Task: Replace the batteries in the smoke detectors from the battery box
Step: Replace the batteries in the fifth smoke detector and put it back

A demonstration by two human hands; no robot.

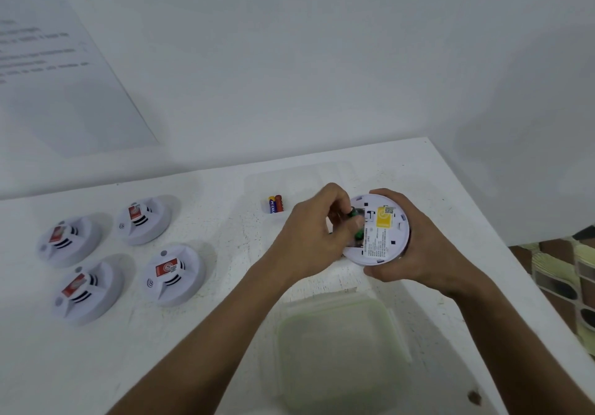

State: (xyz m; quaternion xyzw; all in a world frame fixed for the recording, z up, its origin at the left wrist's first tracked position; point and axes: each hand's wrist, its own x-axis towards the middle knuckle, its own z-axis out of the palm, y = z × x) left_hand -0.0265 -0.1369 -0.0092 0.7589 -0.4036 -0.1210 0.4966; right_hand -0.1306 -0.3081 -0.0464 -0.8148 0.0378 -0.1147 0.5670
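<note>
White speckled counter (pixel 225 334) against white wall, right edge open to patterned floor (pixel 560 273), right hand (pixel 415 247) grasping upturned smoke detector (pixel 376 231), left hand (pixel 315 237) pinching green battery (pixel 355 218).

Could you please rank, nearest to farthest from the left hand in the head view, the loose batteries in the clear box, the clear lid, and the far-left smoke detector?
From the left hand:
1. Loose batteries, just left and beyond, in the clear box.
2. Clear lid, on the table nearer the person.
3. Far-left smoke detector, at the table's left side.
</note>
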